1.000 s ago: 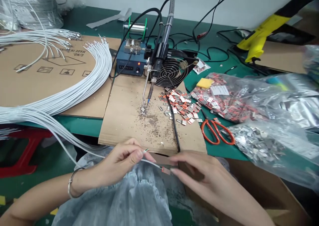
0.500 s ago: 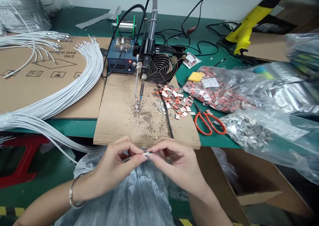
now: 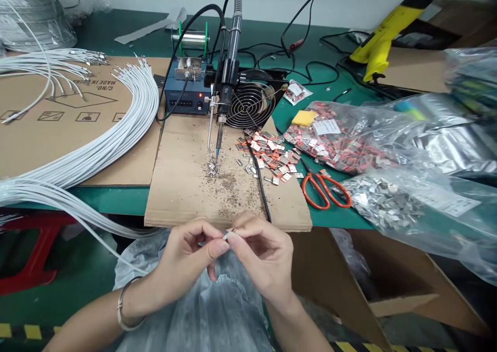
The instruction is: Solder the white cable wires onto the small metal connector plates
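Close together over my lap, my left hand (image 3: 182,256) and my right hand (image 3: 266,256) meet at the end of a white cable (image 3: 228,235). The left thumb and forefinger pinch the cable near its end. My right thumb and fingertips close on the cable's tip, which they mostly hide. Beyond the hands, a soldering iron (image 3: 230,77) points down in its stand above solder bits (image 3: 213,168) on a cardboard sheet (image 3: 174,196). Small metal connectors with orange parts (image 3: 277,158) lie in a heap to the right of it.
Orange-handled scissors (image 3: 326,191) lie right of the cardboard, beside bags of connectors (image 3: 341,145) and metal shells (image 3: 382,204). White cable bundles (image 3: 128,129) spread at left. A blue soldering station (image 3: 186,101), a solder spool (image 3: 194,39) and a fan (image 3: 250,103) stand behind.
My right hand has turned and drawn in, its fingers now covering the tip where dark and coloured wire ends showed before. My left hand still pinches the cable.
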{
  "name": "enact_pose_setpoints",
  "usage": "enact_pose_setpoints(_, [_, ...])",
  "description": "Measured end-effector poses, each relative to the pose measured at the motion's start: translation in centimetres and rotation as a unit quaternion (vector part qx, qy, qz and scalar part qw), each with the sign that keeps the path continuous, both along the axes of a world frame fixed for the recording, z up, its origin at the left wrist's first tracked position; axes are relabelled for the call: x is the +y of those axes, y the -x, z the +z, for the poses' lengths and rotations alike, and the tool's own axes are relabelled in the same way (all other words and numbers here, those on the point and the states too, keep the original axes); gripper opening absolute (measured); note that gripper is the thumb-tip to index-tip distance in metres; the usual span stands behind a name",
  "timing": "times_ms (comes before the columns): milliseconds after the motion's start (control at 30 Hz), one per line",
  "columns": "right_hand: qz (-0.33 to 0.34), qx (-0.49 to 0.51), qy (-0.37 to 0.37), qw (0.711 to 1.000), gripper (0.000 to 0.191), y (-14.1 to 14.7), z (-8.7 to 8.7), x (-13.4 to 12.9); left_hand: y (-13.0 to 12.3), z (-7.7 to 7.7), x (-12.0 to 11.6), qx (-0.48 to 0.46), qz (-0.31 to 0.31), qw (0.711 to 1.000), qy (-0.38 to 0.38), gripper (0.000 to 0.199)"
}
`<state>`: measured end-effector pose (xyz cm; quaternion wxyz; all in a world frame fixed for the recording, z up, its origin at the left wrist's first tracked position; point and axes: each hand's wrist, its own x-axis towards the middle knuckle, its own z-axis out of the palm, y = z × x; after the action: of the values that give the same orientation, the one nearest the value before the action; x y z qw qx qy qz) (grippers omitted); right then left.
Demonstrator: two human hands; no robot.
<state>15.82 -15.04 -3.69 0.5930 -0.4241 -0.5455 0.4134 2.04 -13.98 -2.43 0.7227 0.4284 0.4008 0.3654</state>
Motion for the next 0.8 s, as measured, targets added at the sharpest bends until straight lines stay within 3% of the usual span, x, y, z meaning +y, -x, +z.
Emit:
enact_pose_setpoints(133, [0.092, -0.104, 0.048, 0.989, 0.014, -1.8, 1.6, 0.8, 1.0, 0.2, 0.3, 0.040, -0.047, 0.998, -0.021, 0.026])
enact_pose_setpoints(200, [0.129, -0.166, 0.059, 0.976, 0.002, -2.6, 2.8, 1.3, 1.5, 0.2, 0.4, 0.064, -0.086, 0.993, -0.046, 0.026])
enact_pose_setpoints(367, [0.197, -0.260, 0.048, 0.944, 0.006, -3.3, 4.5, 1.9, 2.1, 0.4, 0.5, 0.132, -0.129, 0.976, -0.112, 0.027])
enact_pose_setpoints(433, [0.203, -0.227, 0.036, 0.952, 0.008, -3.1, 4.2, 1.9, 2.0, 0.5, 0.5, 0.116, -0.127, 0.980, -0.097, 0.029])
enact_pose_setpoints(567, [0.157, -0.011, 0.026, 0.987, 0.007, -1.8, 2.2, 1.9, 1.3, 0.6, 0.5, 0.022, -0.109, 0.994, -0.009, 0.036])
enact_pose_setpoints(667, [0.143, 0.114, 0.032, 0.983, 0.004, -0.5, 0.6, 1.8, 1.0, 0.4, 0.7, -0.029, -0.104, 0.994, 0.029, 0.035])
enact_pose_setpoints(800, [0.128, 0.153, 0.044, 0.979, 0.007, 0.3, -0.5, 1.6, 1.1, 0.1, 1.1, -0.048, -0.106, 0.991, 0.065, 0.031])
